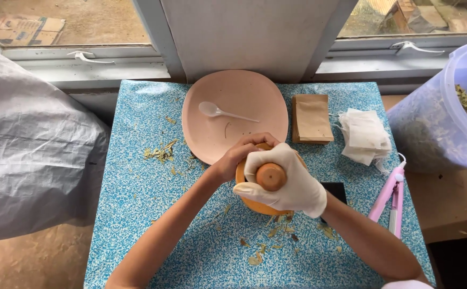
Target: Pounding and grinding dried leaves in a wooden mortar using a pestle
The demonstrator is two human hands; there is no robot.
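Right hand: (284,182) in a white glove, fingers clenched around the top of a wooden pestle (271,176), whose rounded orange-brown end shows between thumb and fingers.
Left hand: (238,155) bare, fingers curled over the far rim of the wooden mortar (255,204), grasping it from the left.
Mortar: orange-brown bowl standing near the middle of the surface, mostly covered by both hands; only its near edge and part of its rim show.
Surface: (137,214) small table under a blue-and-white speckled cloth, set against a wall below a window.
Plate: (249,99) pale pink, rounded, just beyond the mortar and touching or nearly touching it; its near edge is hidden by the left hand.
Spoon: (224,112) white plastic, lying in the plate, bowl to the left.
Paper pouches: (311,119) a stack of brown flat ones, right of the plate.
Filter bags: (365,135) a loose stack of white ones, right of the brown stack.
Pink tool: (389,199) slim two-armed clamp, lying at the right edge of the surface.
Black item: (336,190) small dark square, partly hidden behind the right hand; kind cannot be told.
Dried leaves: (160,152) a scatter left of the plate, more crumbs on the cloth near the mortar.
Plastic tub: (447,118) translucent, off the right side, holding dried plant matter.
Grey sheet: (30,144) crinkled plastic covering, left of the table.
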